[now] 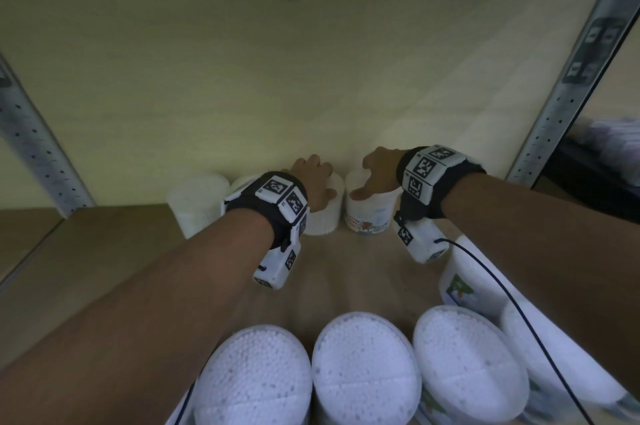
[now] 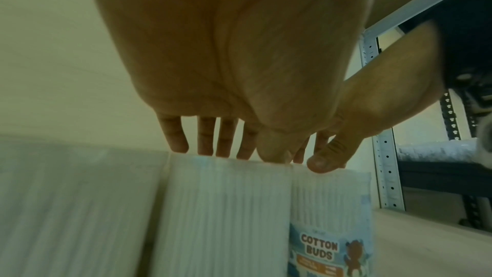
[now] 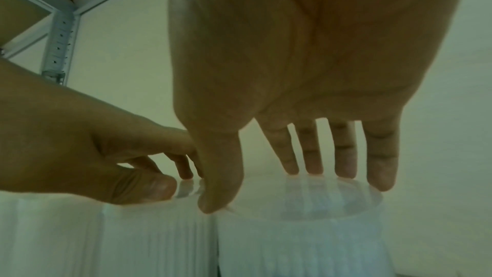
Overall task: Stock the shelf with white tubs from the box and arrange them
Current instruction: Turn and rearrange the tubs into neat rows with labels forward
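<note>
- At the far left a grey perforated shelf post (image 1: 33, 144) slants up beside the pale back wall (image 1: 277, 43).
- On the wooden shelf (image 1: 114, 244), against the wall, stands a row of white tubs; the leftmost tub (image 1: 195, 203) is blurred and stands free of both hands.
- The next tub (image 1: 242, 182) is mostly hidden behind the left wrist band (image 1: 277, 199), which carries black-and-white marker squares.
- The left hand (image 1: 313, 178) reaches over the ribbed tub (image 1: 323, 216): its fingers (image 2: 175, 140) point down with their tips on the tub's top rim and the thumb comes down at the front edge, so the hand caps the tub from above, fingers loosely spread and bent round the lid.
- Just beside it, sides touching or almost so, stands the labelled tub (image 1: 370, 213), upright, with "COTTON BUDS" and a bear picture facing the front.
- The right hand (image 1: 379, 175) sits over that tub in the same way, four fingers (image 3: 343, 155) down on the far rim and the thumb on the near rim, clasping the clear lid.
- The right wrist band (image 1: 427, 175) trails a black cable (image 1: 519, 313).
- At the bottom, nearer the camera, more tubs (image 1: 363, 369) show their cotton-filled tops.
- A second shelf post (image 1: 568, 78) rises at the right.
</note>
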